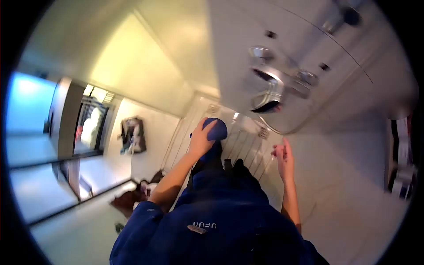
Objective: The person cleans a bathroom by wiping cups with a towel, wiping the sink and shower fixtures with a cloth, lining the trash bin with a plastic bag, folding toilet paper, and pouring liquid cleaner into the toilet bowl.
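Observation:
My left hand [203, 139] is closed around a rounded blue object [217, 130] in front of my body. The grip hides part of it, and I cannot tell its exact kind. My right hand [285, 159] is raised on the right, below the chrome tap. Its index finger points out while the other fingers are loosely bent, and nothing shows in it. The chrome mixer tap [271, 90] on the grey wall is blurred, and a hose [282, 132] curves below it. Neither hand touches the tap.
Pale grooved flooring [247, 137] with a drain [263, 133] lies ahead of my legs. At the left are a dark-framed glass door [33, 145], a wall-mounted holder [133, 134] and a dark brown heap [126, 201]. A shelf with items [402, 154] stands far right.

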`<action>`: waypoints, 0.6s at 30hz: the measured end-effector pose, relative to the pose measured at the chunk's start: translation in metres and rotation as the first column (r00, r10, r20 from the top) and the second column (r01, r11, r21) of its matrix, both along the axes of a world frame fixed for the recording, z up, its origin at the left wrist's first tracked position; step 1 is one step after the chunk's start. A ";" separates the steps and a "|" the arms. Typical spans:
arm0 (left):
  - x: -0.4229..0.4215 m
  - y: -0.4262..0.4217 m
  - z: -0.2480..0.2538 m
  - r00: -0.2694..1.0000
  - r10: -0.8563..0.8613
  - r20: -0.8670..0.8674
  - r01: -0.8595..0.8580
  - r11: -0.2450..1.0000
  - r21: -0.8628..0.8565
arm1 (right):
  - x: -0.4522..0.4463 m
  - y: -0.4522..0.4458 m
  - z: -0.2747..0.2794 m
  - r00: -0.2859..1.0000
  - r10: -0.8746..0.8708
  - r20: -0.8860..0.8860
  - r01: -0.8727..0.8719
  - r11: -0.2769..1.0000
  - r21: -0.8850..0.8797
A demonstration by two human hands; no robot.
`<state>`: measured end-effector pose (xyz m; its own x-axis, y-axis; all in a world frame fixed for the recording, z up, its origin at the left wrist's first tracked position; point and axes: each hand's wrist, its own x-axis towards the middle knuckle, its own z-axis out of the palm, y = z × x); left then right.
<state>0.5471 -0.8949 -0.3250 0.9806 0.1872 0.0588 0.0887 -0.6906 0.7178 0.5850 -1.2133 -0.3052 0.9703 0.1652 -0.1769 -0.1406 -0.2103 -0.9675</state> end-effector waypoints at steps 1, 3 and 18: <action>-0.025 0.015 0.008 0.988 0.147 -0.049 -0.151 0.983 -0.102 | 0.002 0.005 -0.019 0.988 0.124 -0.088 -0.129 0.990 -0.057; -0.077 0.042 0.006 0.941 0.333 -0.065 -0.339 0.926 -0.166 | -0.002 0.020 -0.037 0.885 0.405 -0.230 -0.455 0.859 -0.237; -0.356 0.298 -0.068 0.367 0.709 -0.603 0.236 -0.698 -0.676 | -0.041 0.454 -0.051 0.462 0.849 -0.258 -0.875 0.390 -0.285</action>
